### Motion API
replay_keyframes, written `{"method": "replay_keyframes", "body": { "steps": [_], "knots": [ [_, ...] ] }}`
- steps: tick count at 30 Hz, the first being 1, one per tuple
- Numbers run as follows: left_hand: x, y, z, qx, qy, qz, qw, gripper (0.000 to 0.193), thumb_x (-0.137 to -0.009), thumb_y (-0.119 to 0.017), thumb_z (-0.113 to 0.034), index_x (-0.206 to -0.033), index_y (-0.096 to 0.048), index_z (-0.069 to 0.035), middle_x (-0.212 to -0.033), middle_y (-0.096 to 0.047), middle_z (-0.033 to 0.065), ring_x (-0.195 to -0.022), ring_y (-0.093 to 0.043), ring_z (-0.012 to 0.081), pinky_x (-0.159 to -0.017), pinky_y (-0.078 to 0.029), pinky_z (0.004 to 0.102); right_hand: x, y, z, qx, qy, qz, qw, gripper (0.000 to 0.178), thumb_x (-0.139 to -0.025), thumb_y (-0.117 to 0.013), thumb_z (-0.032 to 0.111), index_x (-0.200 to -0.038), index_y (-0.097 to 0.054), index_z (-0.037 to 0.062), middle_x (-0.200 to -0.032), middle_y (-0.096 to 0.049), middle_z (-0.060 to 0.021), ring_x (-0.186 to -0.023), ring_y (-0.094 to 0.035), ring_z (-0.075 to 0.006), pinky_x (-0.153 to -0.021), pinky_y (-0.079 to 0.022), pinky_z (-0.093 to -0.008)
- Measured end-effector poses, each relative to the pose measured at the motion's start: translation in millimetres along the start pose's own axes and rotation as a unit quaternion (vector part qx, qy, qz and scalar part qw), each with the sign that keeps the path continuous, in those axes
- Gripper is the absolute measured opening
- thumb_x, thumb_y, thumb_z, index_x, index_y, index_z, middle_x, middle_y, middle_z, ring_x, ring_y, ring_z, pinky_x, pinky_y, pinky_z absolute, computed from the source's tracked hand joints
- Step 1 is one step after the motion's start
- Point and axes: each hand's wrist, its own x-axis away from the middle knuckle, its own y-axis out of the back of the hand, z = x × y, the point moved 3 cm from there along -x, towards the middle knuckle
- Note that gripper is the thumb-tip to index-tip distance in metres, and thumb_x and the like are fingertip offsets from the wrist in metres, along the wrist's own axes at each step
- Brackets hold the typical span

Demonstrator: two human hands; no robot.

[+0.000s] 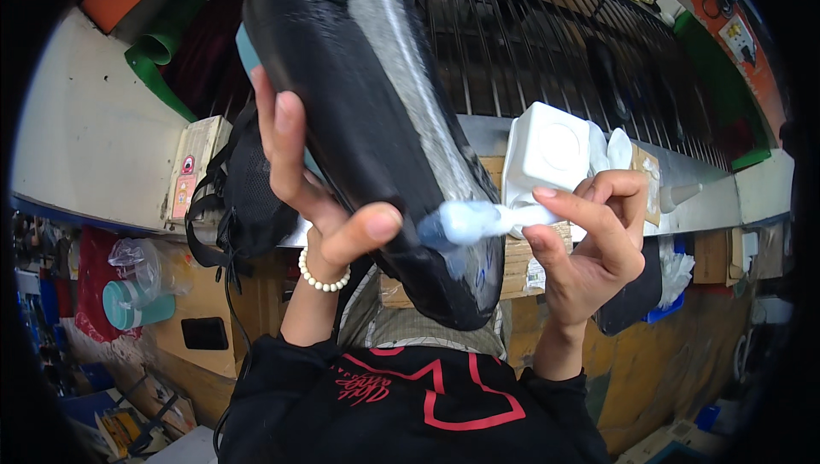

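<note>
A long black lasted shoe upper (342, 105) slants across the middle, with a pale grey rough strip running along it. A bit of its teal last (246, 47) shows at the left edge. My left hand (320, 208) grips the upper from the left, thumb on the near side and fingers around its edge. Between the thumb and fingers of my right hand (594, 242) is a brush (470, 222) with a whitish, wet-looking head. That head touches the upper near its lower end, where a pale wet patch shows. The brush's handle is mostly hidden by my fingers.
A white plastic container (551, 148) stands just beyond my right hand, on cardboard. Metal bars of a rack (512, 28) span the back. A black mesh bag (252, 190) lies at left. Lower left are a teal tub (128, 304) and a black phone (205, 333).
</note>
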Motion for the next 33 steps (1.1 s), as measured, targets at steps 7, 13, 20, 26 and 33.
{"method": "replay_keyframes", "body": {
  "steps": [7, 13, 20, 26, 33],
  "knots": [
    [13.7, -2.1, 0.1, 0.055, 0.095, 0.123, 0.986, 0.053, -0.095, -0.061, -0.039, -0.142, -0.035, -0.04, -0.159, -0.02, 0.0243, -0.144, -0.027, 0.0496, -0.118, -0.032, 0.0585, -26.0, -6.7, 7.8, 0.034, 0.046, -0.075, 0.996, 0.045, -0.054, -0.096, 0.019, -0.096, -0.081, 0.0131, -0.088, -0.041, 0.0005, -0.078, -0.042, -0.0148, -0.065, -0.034, -0.0271],
    [26.1, 3.7, 2.7, 0.072, 0.135, 0.206, 0.967, 0.054, -0.094, -0.061, -0.038, -0.142, -0.035, -0.036, -0.159, -0.022, 0.0248, -0.144, -0.03, 0.0484, -0.117, -0.033, 0.0573, -38.7, -6.6, 10.2, 0.035, 0.054, -0.077, 0.995, 0.029, -0.077, -0.086, 0.019, -0.099, -0.076, 0.0018, -0.094, -0.043, -0.0024, -0.088, -0.044, -0.0147, -0.082, -0.041, -0.0275],
    [33.4, 3.6, 1.5, 0.089, 0.162, 0.244, 0.952, 0.056, -0.093, -0.061, -0.036, -0.142, -0.035, -0.031, -0.158, -0.024, 0.0255, -0.143, -0.032, 0.0469, -0.117, -0.035, 0.0559, -57.4, 8.1, 3.4, 0.08, 0.071, -0.104, 0.989, 0.023, -0.082, -0.082, 0.014, -0.099, -0.076, 0.0005, -0.094, -0.045, -0.0024, -0.087, -0.044, -0.0138, -0.08, -0.038, -0.0273],
    [36.7, 2.8, 1.8, 0.099, 0.167, 0.285, 0.939, 0.057, -0.092, -0.061, -0.035, -0.142, -0.034, -0.027, -0.158, -0.025, 0.026, -0.142, -0.034, 0.0457, -0.116, -0.036, 0.0548, -64.1, 16.4, -18.5, -0.043, 0.127, -0.038, 0.99, 0.032, -0.078, -0.084, 0.027, -0.096, -0.076, 0.0028, -0.099, -0.043, -0.0043, -0.082, -0.046, -0.0147, -0.074, -0.04, -0.0285],
    [19.0, -2.7, 4.2, 0.097, 0.146, 0.294, 0.94, 0.059, -0.091, -0.061, -0.034, -0.142, -0.034, -0.022, -0.157, -0.027, 0.0266, -0.141, -0.037, 0.0442, -0.115, -0.037, 0.0534, -43.0, 19.1, -32.8, -0.065, 0.111, 0.046, 0.991, 0.044, -0.071, -0.084, 0.048, -0.09, -0.079, 0.0087, -0.095, -0.042, -0.0037, -0.078, -0.046, -0.0151, -0.066, -0.036, -0.0272]
  ]
}}
